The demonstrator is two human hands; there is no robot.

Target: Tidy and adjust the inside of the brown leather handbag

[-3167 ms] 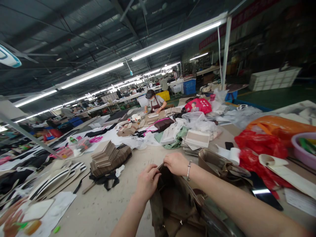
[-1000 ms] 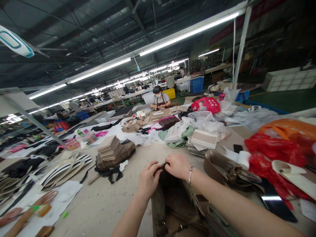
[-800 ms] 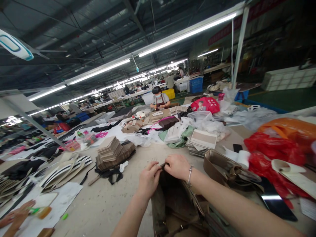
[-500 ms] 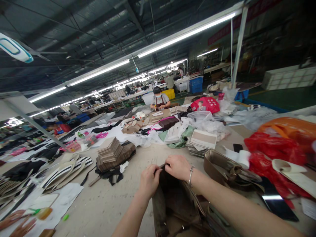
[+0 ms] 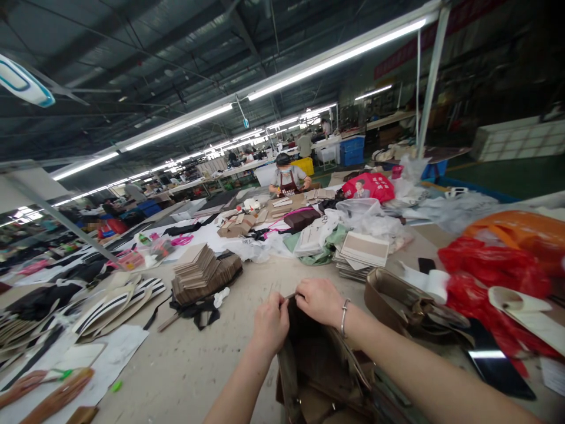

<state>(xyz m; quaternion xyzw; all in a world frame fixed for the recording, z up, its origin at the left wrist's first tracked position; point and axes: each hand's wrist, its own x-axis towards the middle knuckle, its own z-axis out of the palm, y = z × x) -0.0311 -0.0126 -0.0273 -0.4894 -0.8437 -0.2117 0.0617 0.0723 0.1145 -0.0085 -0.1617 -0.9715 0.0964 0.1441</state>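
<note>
A brown leather handbag (image 5: 324, 368) lies open-mouthed on the worktable (image 5: 185, 365) right in front of me. My left hand (image 5: 271, 323) is closed on the bag's far rim, fingers curled over the edge. My right hand (image 5: 318, 301), a silver bracelet at its wrist, pinches the same rim just to the right, and the two hands nearly touch. The bag's dark inside shows below my hands. What my fingertips pinch at the rim is too small to make out.
A stack of tan card pieces (image 5: 203, 272) sits left of the bag, with striped shaped panels (image 5: 115, 303) beyond it. A second tan bag (image 5: 408, 303), red plastic bags (image 5: 489, 265) and a white paper roll (image 5: 430, 281) crowd the right. Another person's hands (image 5: 42, 391) work at bottom left.
My left hand has curled tighter on the bag's rim and closed in on my right hand. The other person's hands at bottom left have shifted.
</note>
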